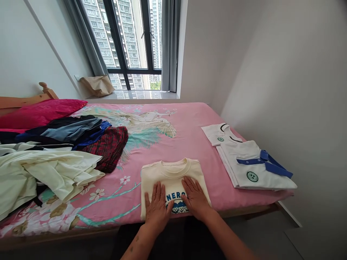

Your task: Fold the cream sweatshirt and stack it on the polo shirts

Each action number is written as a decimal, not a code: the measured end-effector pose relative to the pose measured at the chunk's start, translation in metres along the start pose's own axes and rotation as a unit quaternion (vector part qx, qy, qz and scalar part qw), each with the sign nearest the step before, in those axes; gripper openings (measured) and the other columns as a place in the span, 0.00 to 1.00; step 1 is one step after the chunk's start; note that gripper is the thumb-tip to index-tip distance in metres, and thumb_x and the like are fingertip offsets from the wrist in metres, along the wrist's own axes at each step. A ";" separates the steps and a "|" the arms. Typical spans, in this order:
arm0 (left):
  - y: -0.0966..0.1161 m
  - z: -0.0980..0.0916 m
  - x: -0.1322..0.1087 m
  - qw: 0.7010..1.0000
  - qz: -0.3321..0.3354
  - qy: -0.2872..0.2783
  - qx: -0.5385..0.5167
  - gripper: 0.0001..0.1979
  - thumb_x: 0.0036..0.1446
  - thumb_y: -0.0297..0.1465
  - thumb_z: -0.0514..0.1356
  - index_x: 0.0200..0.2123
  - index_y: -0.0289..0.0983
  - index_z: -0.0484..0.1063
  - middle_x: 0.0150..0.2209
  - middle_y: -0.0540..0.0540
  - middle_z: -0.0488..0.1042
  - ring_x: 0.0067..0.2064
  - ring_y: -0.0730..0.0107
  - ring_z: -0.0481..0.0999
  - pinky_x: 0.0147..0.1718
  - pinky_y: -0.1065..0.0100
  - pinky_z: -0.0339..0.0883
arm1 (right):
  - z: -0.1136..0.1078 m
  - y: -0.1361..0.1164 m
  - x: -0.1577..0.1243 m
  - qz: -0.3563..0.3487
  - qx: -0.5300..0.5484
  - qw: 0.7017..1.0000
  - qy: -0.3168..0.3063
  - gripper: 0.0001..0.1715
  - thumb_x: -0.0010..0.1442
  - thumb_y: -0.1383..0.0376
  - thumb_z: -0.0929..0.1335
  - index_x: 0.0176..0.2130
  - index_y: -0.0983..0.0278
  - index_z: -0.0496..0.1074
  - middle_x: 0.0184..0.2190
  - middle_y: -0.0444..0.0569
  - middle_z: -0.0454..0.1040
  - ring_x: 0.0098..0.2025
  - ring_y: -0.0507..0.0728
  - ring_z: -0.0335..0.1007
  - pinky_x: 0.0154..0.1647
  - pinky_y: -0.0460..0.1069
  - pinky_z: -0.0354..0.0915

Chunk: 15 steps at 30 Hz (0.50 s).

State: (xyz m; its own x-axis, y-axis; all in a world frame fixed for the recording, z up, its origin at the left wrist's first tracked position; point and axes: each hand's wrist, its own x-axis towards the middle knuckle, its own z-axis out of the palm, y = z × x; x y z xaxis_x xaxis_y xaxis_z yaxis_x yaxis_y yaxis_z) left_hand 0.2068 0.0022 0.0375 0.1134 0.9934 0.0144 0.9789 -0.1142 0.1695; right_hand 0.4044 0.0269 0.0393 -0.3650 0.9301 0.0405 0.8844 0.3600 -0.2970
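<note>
A cream T-shirt (173, 177), folded into a neat rectangle with its collar facing away from me, lies at the near edge of the bed. Blue lettering and a printed picture show on its front, partly covered by my hands. My left hand (157, 207) rests flat on the shirt's left side, fingers stretched out. On the right side of the print, my right hand (195, 198) also lies flat with its fingers extended. Neither hand grips the cloth.
Folded white shirts (230, 159), one with a blue collar, are stacked at the bed's right edge. A loose clothes pile (54, 162) and a red pillow (46, 110) occupy the left. The pink bedsheet (189, 122) reaches toward the window; a paper bag (99, 86) sits on the sill.
</note>
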 end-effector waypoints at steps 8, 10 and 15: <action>-0.011 -0.010 -0.003 0.979 0.170 0.113 0.021 0.28 0.61 0.41 0.47 0.64 0.44 0.47 0.66 0.45 0.49 0.66 0.58 0.46 0.62 0.45 0.27 | 0.000 -0.015 -0.007 -0.112 -0.012 0.991 0.066 0.30 0.64 0.58 0.58 0.63 0.62 0.51 0.64 0.50 0.51 0.66 0.62 0.41 0.64 0.65 0.42; -0.022 -0.001 -0.011 0.970 0.216 0.106 0.020 0.29 0.61 0.40 0.48 0.64 0.46 0.45 0.65 0.46 0.51 0.66 0.60 0.48 0.62 0.47 0.26 | 0.005 -0.008 -0.016 -0.149 0.002 0.986 0.078 0.28 0.64 0.61 0.59 0.62 0.60 0.54 0.62 0.49 0.56 0.65 0.60 0.46 0.63 0.63 0.46; -0.055 0.001 -0.025 0.977 0.026 0.197 -0.078 0.26 0.59 0.38 0.49 0.60 0.39 0.57 0.63 0.39 0.57 0.64 0.54 0.53 0.59 0.49 0.47 | 0.009 0.039 -0.037 0.090 0.115 0.949 0.279 0.22 0.61 0.57 0.61 0.52 0.64 0.65 0.51 0.56 0.69 0.56 0.61 0.61 0.57 0.59 0.57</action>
State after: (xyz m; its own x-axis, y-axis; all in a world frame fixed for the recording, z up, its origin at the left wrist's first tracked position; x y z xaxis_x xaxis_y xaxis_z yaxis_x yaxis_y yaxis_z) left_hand 0.1501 -0.0163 0.0265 0.0573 0.9150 0.3993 0.9324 -0.1920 0.3062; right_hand 0.4500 0.0060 0.0175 0.0539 0.8919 0.4490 0.8074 0.2257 -0.5451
